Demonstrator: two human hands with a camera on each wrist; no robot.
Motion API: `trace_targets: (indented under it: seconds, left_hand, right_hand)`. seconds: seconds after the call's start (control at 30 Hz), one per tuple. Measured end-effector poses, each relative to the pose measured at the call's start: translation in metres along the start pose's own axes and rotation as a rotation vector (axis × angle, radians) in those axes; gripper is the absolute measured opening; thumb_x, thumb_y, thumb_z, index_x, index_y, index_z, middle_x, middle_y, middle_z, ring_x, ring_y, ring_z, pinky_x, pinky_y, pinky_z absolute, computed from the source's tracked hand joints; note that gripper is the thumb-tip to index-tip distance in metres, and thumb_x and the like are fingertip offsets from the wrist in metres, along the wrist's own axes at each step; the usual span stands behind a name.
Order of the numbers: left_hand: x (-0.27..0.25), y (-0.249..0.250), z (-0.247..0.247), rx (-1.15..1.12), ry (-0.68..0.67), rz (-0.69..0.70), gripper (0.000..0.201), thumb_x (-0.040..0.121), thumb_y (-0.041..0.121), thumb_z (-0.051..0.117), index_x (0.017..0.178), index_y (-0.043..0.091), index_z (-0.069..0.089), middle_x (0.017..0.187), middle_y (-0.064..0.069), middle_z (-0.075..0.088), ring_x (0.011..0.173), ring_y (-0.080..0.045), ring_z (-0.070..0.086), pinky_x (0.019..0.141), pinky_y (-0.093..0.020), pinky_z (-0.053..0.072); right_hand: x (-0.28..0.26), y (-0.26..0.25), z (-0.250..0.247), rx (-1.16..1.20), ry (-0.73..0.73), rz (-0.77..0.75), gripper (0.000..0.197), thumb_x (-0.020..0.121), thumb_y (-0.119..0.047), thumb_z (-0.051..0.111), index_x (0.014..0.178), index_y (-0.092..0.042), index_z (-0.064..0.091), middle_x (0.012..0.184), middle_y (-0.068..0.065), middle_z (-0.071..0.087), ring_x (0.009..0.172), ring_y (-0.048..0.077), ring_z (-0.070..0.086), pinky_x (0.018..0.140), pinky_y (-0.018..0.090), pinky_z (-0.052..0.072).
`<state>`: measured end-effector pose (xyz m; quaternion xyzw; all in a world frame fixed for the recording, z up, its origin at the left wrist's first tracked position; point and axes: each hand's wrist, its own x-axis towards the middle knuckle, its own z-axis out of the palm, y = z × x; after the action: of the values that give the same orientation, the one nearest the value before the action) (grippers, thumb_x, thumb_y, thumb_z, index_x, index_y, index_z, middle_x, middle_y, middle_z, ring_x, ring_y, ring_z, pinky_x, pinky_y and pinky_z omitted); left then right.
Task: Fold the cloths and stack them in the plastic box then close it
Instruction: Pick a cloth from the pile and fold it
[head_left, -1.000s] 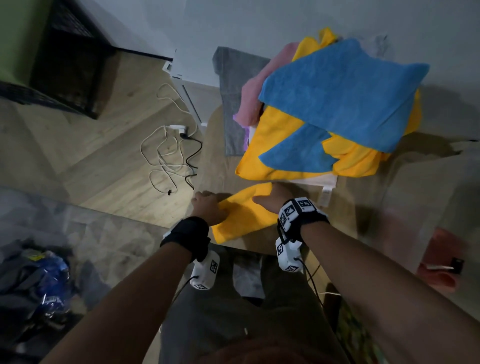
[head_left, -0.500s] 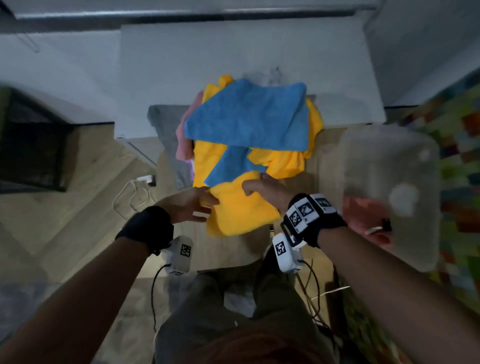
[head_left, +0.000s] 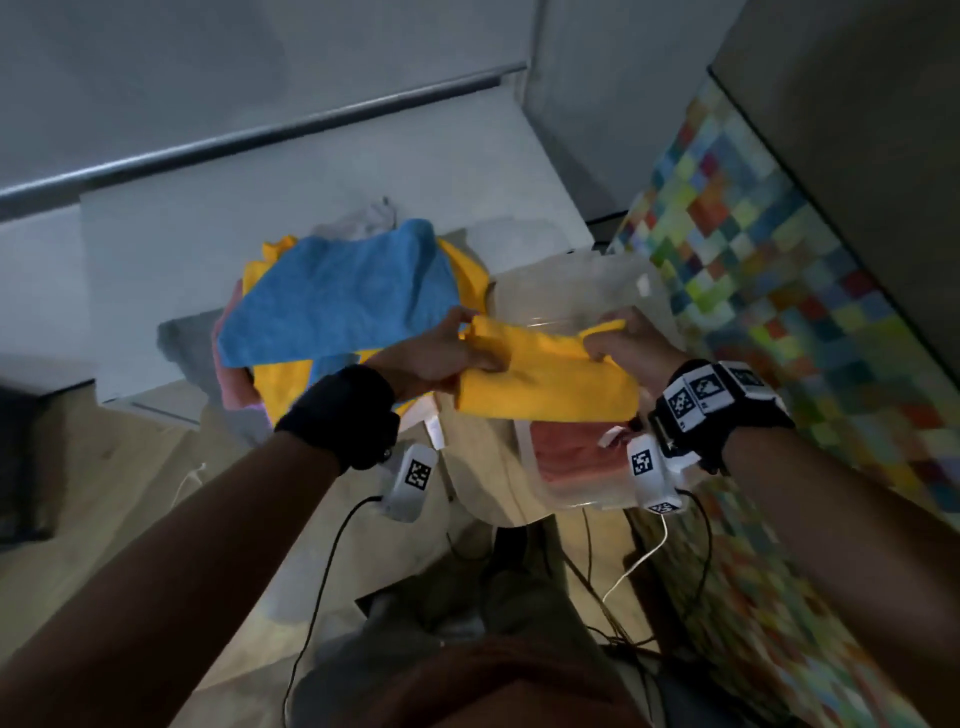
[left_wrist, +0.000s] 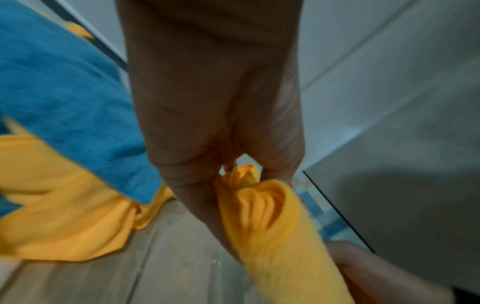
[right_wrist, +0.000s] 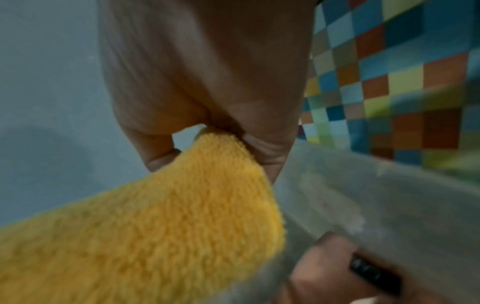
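Note:
A folded yellow cloth (head_left: 545, 374) hangs in the air above the clear plastic box (head_left: 597, 291). My left hand (head_left: 441, 353) pinches its left end and my right hand (head_left: 623, 345) pinches its right end. The left wrist view shows the yellow cloth (left_wrist: 262, 207) bunched between thumb and fingers. In the right wrist view the yellow cloth (right_wrist: 161, 222) runs from my fingers beside the box wall (right_wrist: 363, 205). A folded pink cloth (head_left: 571, 452) lies inside the box. Left of the box, a blue cloth (head_left: 343, 301) tops a pile of yellow and pink cloths.
The pile and box sit on a small wooden table (head_left: 478, 467) by a white wall. A checkered multicoloured mat (head_left: 779, 291) lies to the right. Cables (head_left: 644, 551) trail on the floor near my legs. A grey cloth (head_left: 182, 338) lies at the pile's left.
Both hands have lifted the folded yellow cloth off the table and carried it right, over the box. The head view has swung right as well.

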<state>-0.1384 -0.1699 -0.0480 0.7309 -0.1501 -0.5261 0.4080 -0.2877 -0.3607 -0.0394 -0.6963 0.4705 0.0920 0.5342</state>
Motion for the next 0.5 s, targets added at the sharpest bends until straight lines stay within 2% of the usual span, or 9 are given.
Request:
trace_targets:
  seconds: [0.03, 0.1, 0.17, 0.2, 0.27, 0.33, 0.43, 0.5]
  left_hand:
    - [0.007, 0.005, 0.012, 0.13, -0.001, 0.023, 0.062, 0.081, 0.02, 0.074, 0.128, 0.029, 0.037, 0.112, -0.008, 0.052, 0.089, -0.021, 0.057, 0.062, -0.032, 0.052]
    - [0.018, 0.012, 0.037, 0.343, -0.018, 0.061, 0.063, 0.079, 0.02, 0.073, 0.127, 0.029, 0.033, 0.102, -0.012, 0.051, 0.081, -0.024, 0.055, 0.057, -0.031, 0.05]
    - [0.029, 0.015, 0.064, 0.485, -0.06, 0.088, 0.062, 0.081, 0.012, 0.067, 0.126, 0.024, 0.027, 0.084, -0.01, 0.048, 0.062, -0.022, 0.051, 0.045, -0.027, 0.044]
    - [0.035, 0.014, 0.077, 0.533, -0.1, 0.096, 0.06, 0.081, 0.006, 0.063, 0.124, 0.021, 0.024, 0.079, -0.009, 0.047, 0.058, -0.022, 0.049, 0.042, -0.027, 0.041]
    - [0.048, 0.009, 0.098, 0.625, -0.169, 0.108, 0.059, 0.079, -0.001, 0.059, 0.123, 0.018, 0.024, 0.079, -0.011, 0.046, 0.065, -0.026, 0.052, 0.046, -0.031, 0.039]
    - [0.058, 0.001, 0.113, 0.753, -0.201, 0.078, 0.063, 0.079, 0.0, 0.057, 0.129, 0.019, 0.024, 0.088, -0.015, 0.047, 0.077, -0.032, 0.056, 0.055, -0.034, 0.036]
    - [0.067, -0.012, 0.13, 0.905, -0.25, -0.007, 0.074, 0.086, 0.005, 0.056, 0.145, 0.022, 0.016, 0.125, -0.028, 0.041, 0.101, -0.044, 0.058, 0.068, -0.036, 0.039]
    - [0.071, -0.019, 0.138, 1.008, -0.242, 0.015, 0.061, 0.089, 0.006, 0.054, 0.142, 0.023, 0.029, 0.133, -0.025, 0.036, 0.106, -0.046, 0.056, 0.075, -0.038, 0.042]
  right_hand:
    - [0.002, 0.009, -0.01, -0.07, 0.019, 0.02, 0.039, 0.082, -0.01, 0.06, 0.117, -0.019, 0.045, 0.095, 0.004, 0.046, 0.079, 0.019, 0.047, 0.065, 0.033, 0.036]
    - [0.009, 0.026, -0.023, -0.253, 0.011, 0.024, 0.039, 0.084, -0.01, 0.059, 0.118, -0.021, 0.042, 0.089, 0.005, 0.047, 0.071, 0.02, 0.047, 0.058, 0.032, 0.034]
    - [0.017, 0.041, -0.03, -0.412, -0.015, 0.019, 0.039, 0.088, -0.009, 0.056, 0.121, -0.02, 0.037, 0.079, 0.008, 0.045, 0.062, 0.024, 0.044, 0.052, 0.031, 0.03]
    - [0.021, 0.049, -0.03, -0.469, -0.02, 0.0, 0.041, 0.089, -0.006, 0.054, 0.123, -0.019, 0.034, 0.075, 0.009, 0.042, 0.058, 0.025, 0.041, 0.05, 0.032, 0.028]
    - [0.026, 0.06, -0.029, -0.547, 0.003, -0.03, 0.047, 0.087, 0.001, 0.053, 0.124, -0.017, 0.03, 0.071, 0.008, 0.039, 0.056, 0.024, 0.04, 0.048, 0.032, 0.027]
    - [0.031, 0.068, -0.026, -0.614, 0.013, -0.037, 0.051, 0.084, 0.004, 0.051, 0.123, -0.019, 0.028, 0.078, 0.007, 0.041, 0.064, 0.025, 0.045, 0.05, 0.032, 0.031]
    - [0.038, 0.082, -0.022, -0.642, -0.057, -0.052, 0.056, 0.08, 0.008, 0.049, 0.127, -0.017, 0.032, 0.109, 0.018, 0.049, 0.094, 0.035, 0.055, 0.071, 0.036, 0.041]
    - [0.042, 0.091, -0.019, -0.672, -0.098, -0.06, 0.058, 0.081, 0.011, 0.048, 0.131, -0.013, 0.034, 0.121, 0.021, 0.045, 0.108, 0.039, 0.053, 0.081, 0.04, 0.043]
